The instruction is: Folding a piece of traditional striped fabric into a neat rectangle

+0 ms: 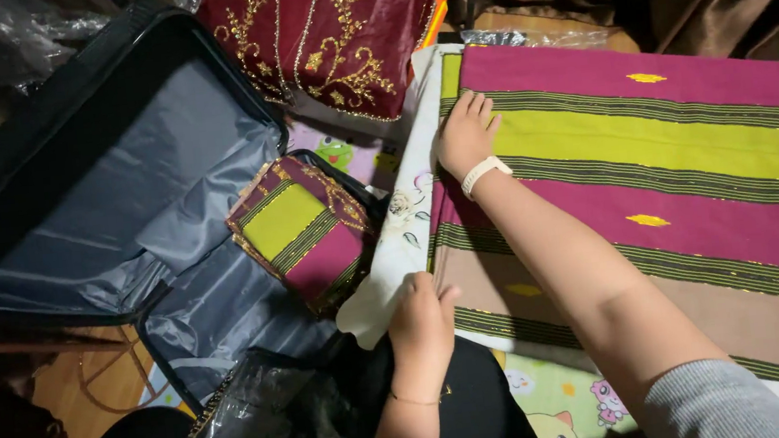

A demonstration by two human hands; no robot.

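Left hand [423,316] pinched the white cloth [405,236] at its near end; right hand [465,134] lay flat, open, on the striped fabric [652,175] farther along that edge.

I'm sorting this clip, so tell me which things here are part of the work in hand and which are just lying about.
In hand:
- left hand gripping the white floral cloth
- right hand pressing flat on the striped fabric

Lying about:
- open suitcase with a small folded striped bundle in it
- maroon embroidered cloth
- clear plastic bag
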